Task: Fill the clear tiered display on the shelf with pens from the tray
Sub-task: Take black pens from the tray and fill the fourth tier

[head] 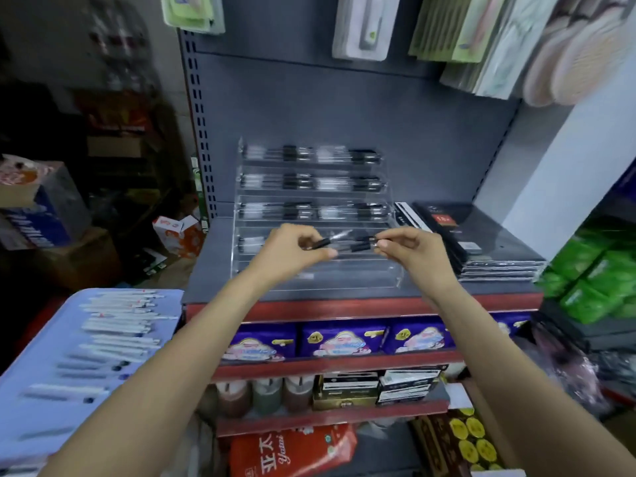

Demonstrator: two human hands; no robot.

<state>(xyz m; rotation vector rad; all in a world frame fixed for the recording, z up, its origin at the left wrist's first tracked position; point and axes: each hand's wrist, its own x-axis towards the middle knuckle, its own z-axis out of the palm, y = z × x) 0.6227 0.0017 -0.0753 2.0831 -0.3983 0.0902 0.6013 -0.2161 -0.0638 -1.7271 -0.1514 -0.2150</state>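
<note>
Grey shop shelving (344,108) is backing a grey shelf (213,270) with a red front edge. Off its left edge, a blue tray (41,356) is carrying rows of pens (117,325). On the shelf, the clear tiered display (315,215) is showing pens lying in its upper tiers. In front of it, the left hand (292,251) and right hand (413,251) are each pinching a black pen (339,241) in curled fingers (323,253). Black flat packs (481,235) are lying stacked at the right edge.

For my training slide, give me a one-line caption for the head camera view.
Left hand and right hand lower pens into the clear tiered display.
</note>
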